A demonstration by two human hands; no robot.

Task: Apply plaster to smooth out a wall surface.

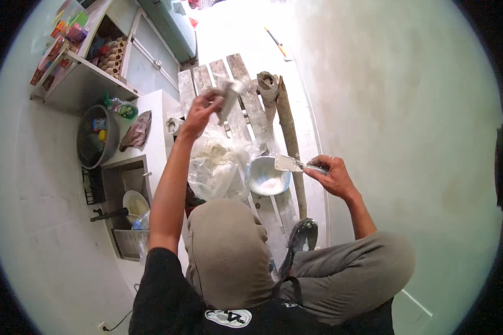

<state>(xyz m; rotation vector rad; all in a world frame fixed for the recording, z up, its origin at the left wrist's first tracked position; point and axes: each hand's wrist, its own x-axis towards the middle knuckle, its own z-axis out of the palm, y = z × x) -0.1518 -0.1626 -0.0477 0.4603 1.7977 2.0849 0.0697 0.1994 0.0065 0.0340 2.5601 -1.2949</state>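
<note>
Centrally, bowl (269, 176) btwn hands: left (202, 113) gripping scraper (229, 98), right (333, 175) gripping trowel (288, 163) over it.

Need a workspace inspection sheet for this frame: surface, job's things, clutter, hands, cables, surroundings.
Surface: wooden plank platform, dusted white; the person sits on it.
Job's things: putty knife over a small bowl of white paste; clear plastic bag of white powder beside it.
Clutter: rolled sack and wooden pole along the planks.
Hands: left hand raised, gripping a blurred white tool; right hand holds the putty knife handle.
Cables: one cord at the lower left wall.
Surroundings: sink with dishes, grey basin, shelf with an egg tray, plastered wall.
</note>
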